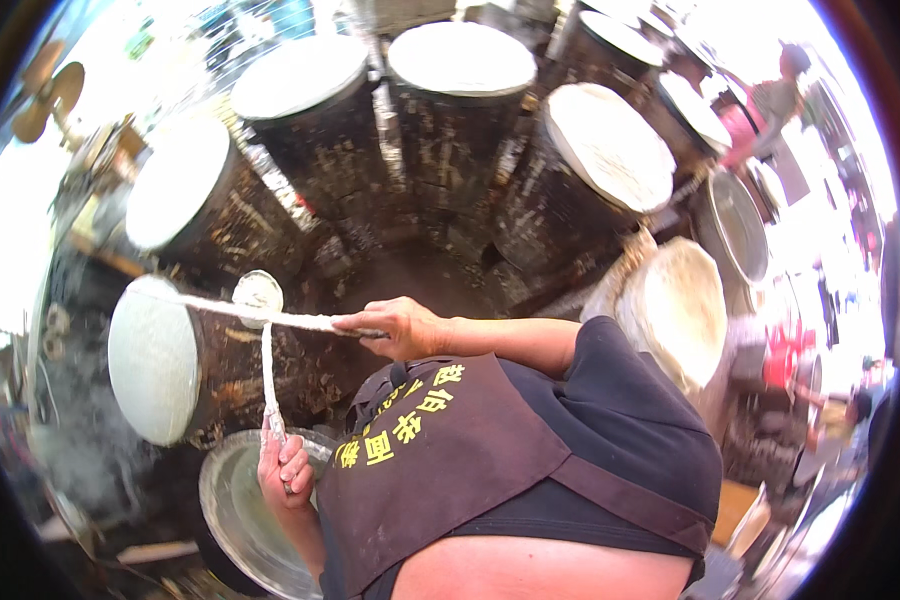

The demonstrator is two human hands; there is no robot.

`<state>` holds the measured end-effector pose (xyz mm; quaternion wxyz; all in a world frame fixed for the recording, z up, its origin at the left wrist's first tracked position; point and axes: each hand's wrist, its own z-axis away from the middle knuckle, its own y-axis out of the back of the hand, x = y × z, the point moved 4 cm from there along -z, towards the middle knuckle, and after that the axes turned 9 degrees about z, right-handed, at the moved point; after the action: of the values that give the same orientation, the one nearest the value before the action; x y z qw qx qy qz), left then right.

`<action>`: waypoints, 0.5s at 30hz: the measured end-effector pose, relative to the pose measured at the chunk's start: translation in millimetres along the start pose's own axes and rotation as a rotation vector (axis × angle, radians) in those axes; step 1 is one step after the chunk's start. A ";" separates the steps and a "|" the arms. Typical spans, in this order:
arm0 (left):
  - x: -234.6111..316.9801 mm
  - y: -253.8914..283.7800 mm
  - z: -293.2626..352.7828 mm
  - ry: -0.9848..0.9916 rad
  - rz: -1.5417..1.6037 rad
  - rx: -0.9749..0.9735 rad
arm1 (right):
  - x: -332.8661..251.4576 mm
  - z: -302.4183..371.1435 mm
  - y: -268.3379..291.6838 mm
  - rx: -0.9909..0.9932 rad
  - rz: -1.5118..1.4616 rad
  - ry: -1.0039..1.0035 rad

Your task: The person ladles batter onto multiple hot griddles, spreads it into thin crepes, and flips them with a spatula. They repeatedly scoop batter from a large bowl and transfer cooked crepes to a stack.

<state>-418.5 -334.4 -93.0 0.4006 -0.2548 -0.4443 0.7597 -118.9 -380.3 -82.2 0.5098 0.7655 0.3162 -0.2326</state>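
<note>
My right hand [402, 326] is closed round one end of a long, white-coated stick [305, 321]. The stick reaches left over the pale round top of a drum [153, 362]. Below it, my left hand [286, 468] grips the handle of a ladle [268, 380], whose round cup [258, 291] looks filled with something white. The stick crosses over the ladle near its cup; whether they touch I cannot tell. Under my left hand stands a wide metal basin [213, 500] with cloudy liquid in it, partly hidden by my arm and brown apron [450, 470].
Several dark, stained drums [315, 150] with white round tops stand in a ring around me. One at the right has a cream, sagging cover [685, 310]. Steam rises at the left, below a fan [50, 92]. A person in pink [745, 130] is at the upper right.
</note>
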 end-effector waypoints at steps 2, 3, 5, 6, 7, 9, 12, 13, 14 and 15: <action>-7.6 -11.7 -23.0 0.123 0.019 -0.046 | -8.6 6.0 5.2 0.098 -0.031 0.042; -13.6 -17.7 -33.7 0.182 0.037 -0.071 | -11.6 6.1 7.7 0.051 0.005 0.051; -28.3 -31.2 -54.5 0.254 -0.005 -0.071 | -15.3 4.7 14.1 -0.072 0.111 0.063; -35.0 -38.9 -57.5 0.270 -0.046 -0.057 | -22.2 5.0 12.5 -0.050 0.176 0.137; -40.3 -44.9 -65.7 0.279 -0.087 -0.048 | -26.5 2.8 13.8 -0.105 0.153 0.153; -48.8 -54.0 -83.5 0.287 -0.254 0.019 | -31.1 2.2 15.5 -0.203 0.225 0.165; -76.0 -72.7 -120.8 0.302 -0.463 0.098 | -15.3 10.7 31.6 -0.192 0.198 0.230; -81.0 -72.0 -127.0 0.322 -0.447 0.110 | -17.4 11.2 52.3 -0.247 0.156 0.161; -90.5 -77.2 -136.8 0.343 -0.433 0.137 | -3.2 15.0 74.5 -0.200 0.046 0.078; -97.3 -82.9 -146.7 0.355 -0.430 0.177 | 16.8 20.5 91.3 -0.142 -0.079 0.002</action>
<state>-224.4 -323.1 -86.8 0.6449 -0.2478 -0.3428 0.6366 -42.1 -420.8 -43.3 0.5529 0.7145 0.3624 -0.2290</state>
